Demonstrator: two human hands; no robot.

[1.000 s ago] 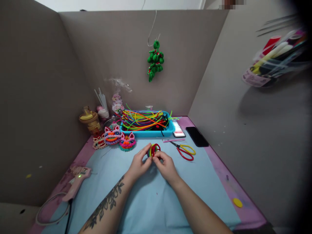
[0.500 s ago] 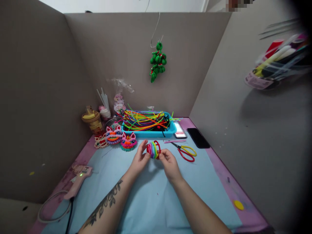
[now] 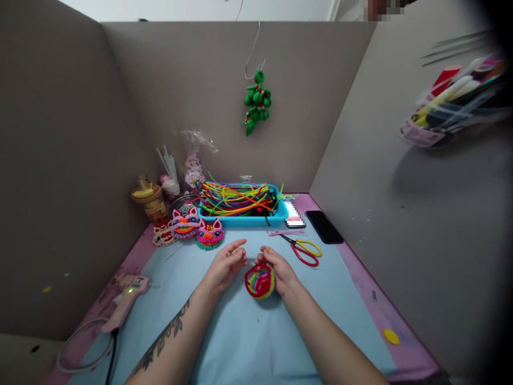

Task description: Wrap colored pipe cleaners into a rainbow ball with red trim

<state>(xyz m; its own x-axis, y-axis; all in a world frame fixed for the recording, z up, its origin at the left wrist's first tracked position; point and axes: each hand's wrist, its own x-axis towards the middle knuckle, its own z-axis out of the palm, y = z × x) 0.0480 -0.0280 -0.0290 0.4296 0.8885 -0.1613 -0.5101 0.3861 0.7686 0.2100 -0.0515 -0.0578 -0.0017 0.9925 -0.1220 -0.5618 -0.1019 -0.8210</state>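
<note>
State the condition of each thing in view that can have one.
Rainbow pipe-cleaner piece: held in the right hand
Left hand: off that piece, fingers partly curled
Glue gun: lying down, green light on
Scissors: lying flat, blade opening unclear
Smartphone: lying flat, screen dark
Blue tray: heaped with pipe cleaners
Green ornament: hanging
Lidded drink cup: upright

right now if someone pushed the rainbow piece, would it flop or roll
The rainbow piece would probably flex rather than flop, since its curved strands hold a rounded form. It is likely light, as it looks built of thin strands. Set down and pushed, it might roll or rock, given its round outline.
</note>
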